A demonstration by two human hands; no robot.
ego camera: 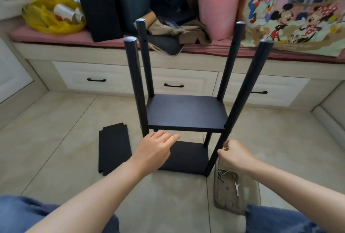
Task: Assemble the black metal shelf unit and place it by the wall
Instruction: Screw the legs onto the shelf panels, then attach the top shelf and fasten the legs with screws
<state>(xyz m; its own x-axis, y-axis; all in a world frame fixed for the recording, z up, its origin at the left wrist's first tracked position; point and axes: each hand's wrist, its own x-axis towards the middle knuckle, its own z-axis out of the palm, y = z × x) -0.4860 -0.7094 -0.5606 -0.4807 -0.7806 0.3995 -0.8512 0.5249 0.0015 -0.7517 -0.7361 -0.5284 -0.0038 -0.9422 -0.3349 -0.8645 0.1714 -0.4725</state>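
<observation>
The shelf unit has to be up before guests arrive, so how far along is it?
Done: four posts stand, with the lower board and middle board fitted. In hand: the right hand, fingers curled, is at the front right post under the middle board; the left hand is open by that board's edge. Left: the third board lies loose on the floor, and placing by the wall remains.

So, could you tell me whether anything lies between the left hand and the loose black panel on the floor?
Nothing visible does: only a strip of bare floor separates the left hand from the loose panel lying to its left.
</observation>
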